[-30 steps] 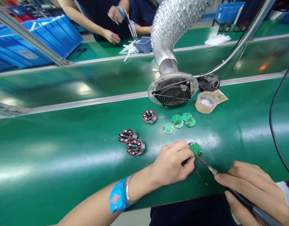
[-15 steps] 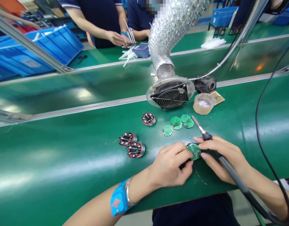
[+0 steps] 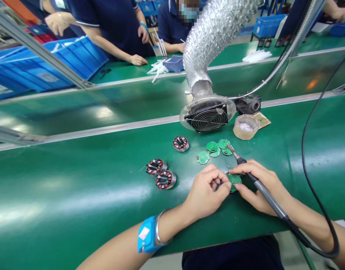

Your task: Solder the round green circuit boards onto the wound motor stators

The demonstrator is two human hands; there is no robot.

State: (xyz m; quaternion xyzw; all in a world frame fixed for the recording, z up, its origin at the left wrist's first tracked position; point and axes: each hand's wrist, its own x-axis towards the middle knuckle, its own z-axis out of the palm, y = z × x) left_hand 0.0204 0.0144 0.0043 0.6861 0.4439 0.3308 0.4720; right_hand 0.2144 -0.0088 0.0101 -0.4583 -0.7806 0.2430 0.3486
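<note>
My left hand (image 3: pixel 208 190) pinches a round green circuit board (image 3: pixel 233 181) lying on the green bench (image 3: pixel 77 187). My right hand (image 3: pixel 259 185) touches the same board with its fingertips and carries a soldering iron (image 3: pixel 257 183) across its fingers, tip pointing up and away toward the loose boards. Three copper-wound motor stators (image 3: pixel 161 174) lie to the left. A few more green boards (image 3: pixel 214 149) lie just beyond my hands. A blue wrist strap (image 3: pixel 146 234) is on my left wrist.
A fume fan (image 3: pixel 207 114) on a silver flexible duct stands behind the boards, with a tape-roll dish of solder bits (image 3: pixel 246 126) to its right. The iron's black cable (image 3: pixel 310 150) loops at right. Other people work at the far bench beside blue bins (image 3: pixel 34 71).
My right hand moved in from the lower right to the board and turned the iron so its tip points away. Both hands now grip the board, slightly raised.
</note>
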